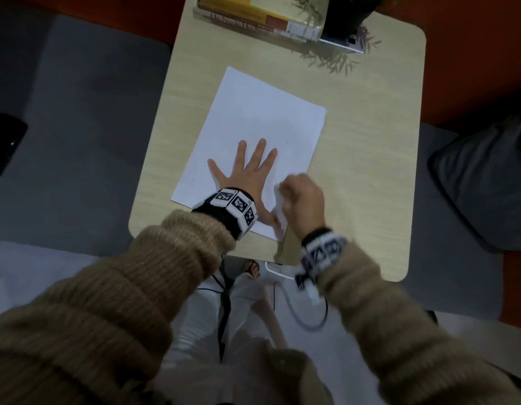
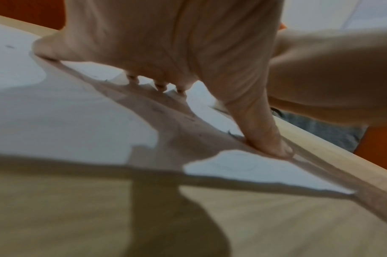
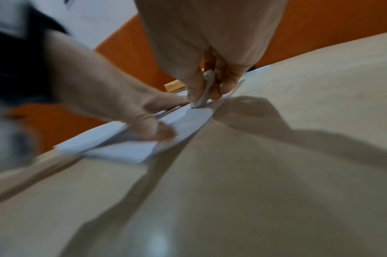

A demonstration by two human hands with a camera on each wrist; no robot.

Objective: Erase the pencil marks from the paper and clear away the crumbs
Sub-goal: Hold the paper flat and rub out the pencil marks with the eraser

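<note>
White paper lies on the table, thin and quick to crease (I judge). My left hand presses it flat, fingers spread; my right hand pinches the soft eraser by its sides, near the paper's right edge.

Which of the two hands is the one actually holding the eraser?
The right hand: its fingers pinch the white eraser against the paper. The left hand lies flat with spread fingers, pressing the sheet down.
</note>
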